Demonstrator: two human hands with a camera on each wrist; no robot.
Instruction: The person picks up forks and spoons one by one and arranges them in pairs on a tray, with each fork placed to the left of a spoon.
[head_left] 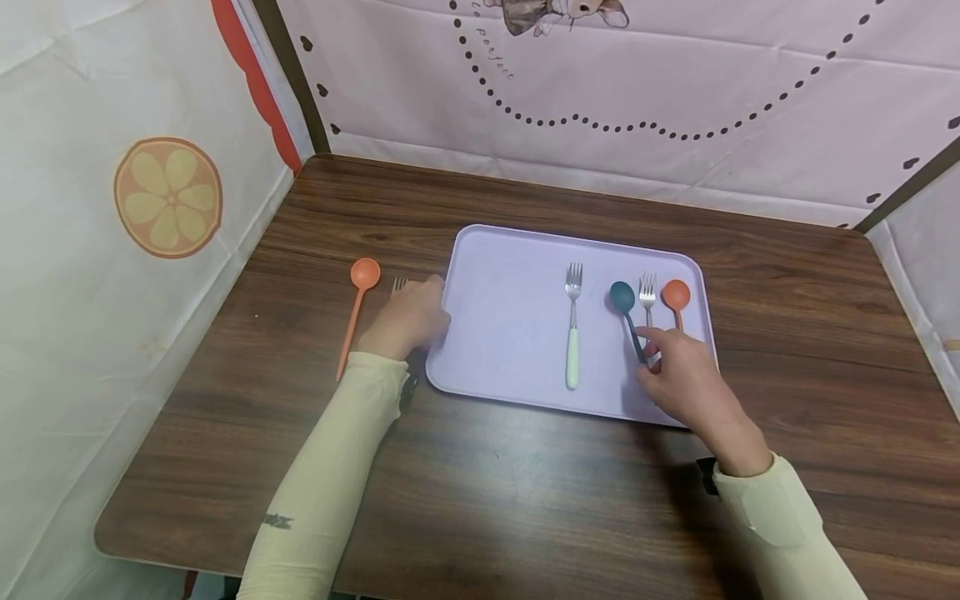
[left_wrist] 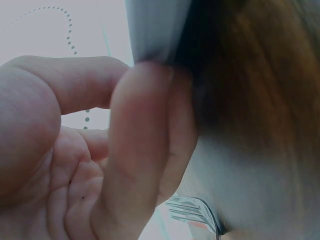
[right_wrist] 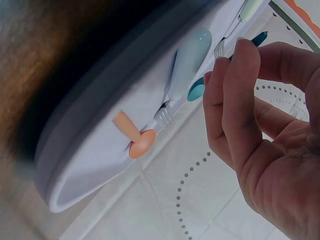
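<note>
A lavender tray [head_left: 502, 317] lies on the table, and my left hand [head_left: 408, 317] pinches its left rim between thumb and fingers. Over the tray's right part, my right hand [head_left: 686, 379] pinches the handle of a teal spoon [head_left: 622, 297] between thumb and fingertips. Beside that spoon on the tray are a fork [head_left: 647, 290] with a pale blue handle [right_wrist: 192, 65] and an orange spoon [head_left: 677, 294], both partly hidden by the right hand in the head view. A fork with a pale green handle [head_left: 572, 350] lies near the tray's middle.
Left of the tray, another orange spoon [head_left: 364, 273] rests on the wooden table [head_left: 480, 492]. Next to it is a fork [head_left: 400, 285], mostly covered by the left hand in the head view. Printed cloth walls [head_left: 600, 83] border the table at the back and sides.
</note>
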